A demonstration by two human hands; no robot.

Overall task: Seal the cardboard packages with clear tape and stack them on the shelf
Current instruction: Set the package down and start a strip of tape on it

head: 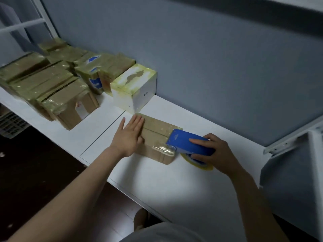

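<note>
A flat cardboard package (157,135) lies on the white shelf (174,186) in the middle of the view. My left hand (130,135) presses flat on its left end with straight fingers. My right hand (212,151) grips a blue tape dispenser (187,143) that sits against the package's right end. Clear tape (163,149) wrinkles over the near right corner of the package. The yellowish tape roll (197,163) shows under the dispenser.
Several taped cardboard packages (52,84) are stacked at the left of the shelf. A white taped box (134,88) stands just behind the flat package by the grey wall. A white metal bracket (288,145) juts in at right.
</note>
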